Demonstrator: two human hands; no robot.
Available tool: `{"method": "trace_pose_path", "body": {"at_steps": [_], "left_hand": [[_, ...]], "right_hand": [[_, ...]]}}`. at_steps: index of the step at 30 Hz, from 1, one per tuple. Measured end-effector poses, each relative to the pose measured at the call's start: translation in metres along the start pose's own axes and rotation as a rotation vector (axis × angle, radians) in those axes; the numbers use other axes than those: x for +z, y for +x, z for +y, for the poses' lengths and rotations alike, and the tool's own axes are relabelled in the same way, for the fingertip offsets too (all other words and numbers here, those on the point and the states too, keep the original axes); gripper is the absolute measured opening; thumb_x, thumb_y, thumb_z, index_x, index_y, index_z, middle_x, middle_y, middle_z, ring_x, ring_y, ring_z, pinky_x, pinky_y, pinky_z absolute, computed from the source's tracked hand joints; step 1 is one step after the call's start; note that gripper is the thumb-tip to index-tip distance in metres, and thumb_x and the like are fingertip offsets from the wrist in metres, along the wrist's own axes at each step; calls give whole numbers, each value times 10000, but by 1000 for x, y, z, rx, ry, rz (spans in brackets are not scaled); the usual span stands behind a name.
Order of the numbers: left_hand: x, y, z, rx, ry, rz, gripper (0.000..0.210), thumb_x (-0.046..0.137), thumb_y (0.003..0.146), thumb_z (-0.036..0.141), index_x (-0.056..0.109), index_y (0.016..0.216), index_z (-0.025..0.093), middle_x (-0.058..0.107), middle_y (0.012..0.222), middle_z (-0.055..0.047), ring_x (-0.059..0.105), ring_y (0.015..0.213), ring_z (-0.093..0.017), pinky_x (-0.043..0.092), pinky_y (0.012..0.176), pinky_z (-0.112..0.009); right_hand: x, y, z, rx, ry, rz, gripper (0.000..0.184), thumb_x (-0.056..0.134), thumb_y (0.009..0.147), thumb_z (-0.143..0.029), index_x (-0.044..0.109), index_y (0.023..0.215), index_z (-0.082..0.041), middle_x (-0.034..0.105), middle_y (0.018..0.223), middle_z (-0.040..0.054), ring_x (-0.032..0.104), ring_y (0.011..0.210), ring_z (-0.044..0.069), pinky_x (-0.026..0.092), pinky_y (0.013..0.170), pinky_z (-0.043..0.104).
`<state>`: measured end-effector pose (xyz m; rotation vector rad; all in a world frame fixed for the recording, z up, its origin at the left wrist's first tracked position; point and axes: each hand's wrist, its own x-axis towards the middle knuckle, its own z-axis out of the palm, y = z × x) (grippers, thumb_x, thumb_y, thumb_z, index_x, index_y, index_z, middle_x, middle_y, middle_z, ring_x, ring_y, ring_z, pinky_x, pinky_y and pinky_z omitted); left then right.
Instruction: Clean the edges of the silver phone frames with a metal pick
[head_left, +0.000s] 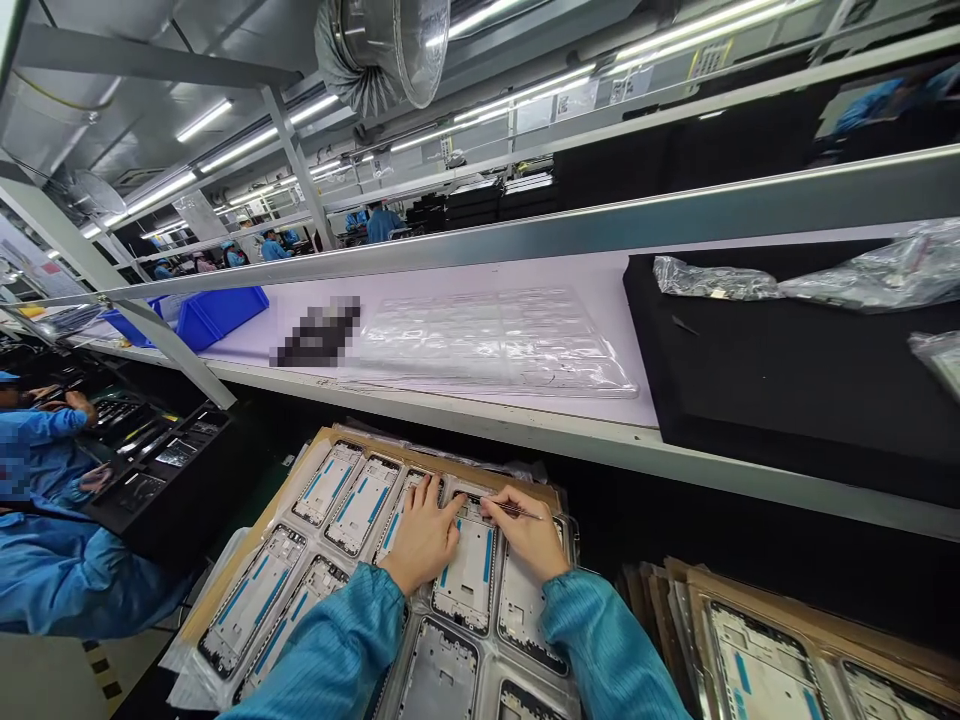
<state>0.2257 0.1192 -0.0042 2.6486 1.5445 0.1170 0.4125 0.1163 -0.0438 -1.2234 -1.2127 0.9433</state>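
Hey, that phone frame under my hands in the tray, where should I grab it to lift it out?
Take the phone frame by its two long side rails, coming straight down from above. It lies flat in its tray pocket with neighbours close beside, and the left hand and right hand cover its top end.

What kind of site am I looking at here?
Most likely an electronics assembly line. A tray holds rows of phone frames; the right hand holds tweezers over one while the left hand steadies it; nearby workers in blue smocks sit at similar trays.
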Motion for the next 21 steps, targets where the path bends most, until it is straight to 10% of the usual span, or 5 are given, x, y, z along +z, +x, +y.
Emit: {"method": "trace_pose_path", "body": {"at_steps": [16, 21], "left_hand": [[-23, 12, 23, -35, 78, -109, 482, 475, 968, 231, 530, 1445, 178, 440, 1516, -234, 397, 1401, -436, 342, 1103, -656], [-9, 19, 21, -35, 26, -57, 478, 559, 956, 364, 553, 1430, 308, 483, 1512, -166, 450, 1379, -387, 382, 1108, -634]], "right_hand": [[-7, 7, -29, 133, 135, 158, 551, 765, 514, -762, 693, 581, -220, 725, 656, 118, 713, 648, 307, 600, 592, 389], [-14, 11, -12, 32, 36, 154, 408, 703, 530, -700, 736, 519, -293, 696, 561, 108, 671, 488, 300, 562, 454, 383]]}}
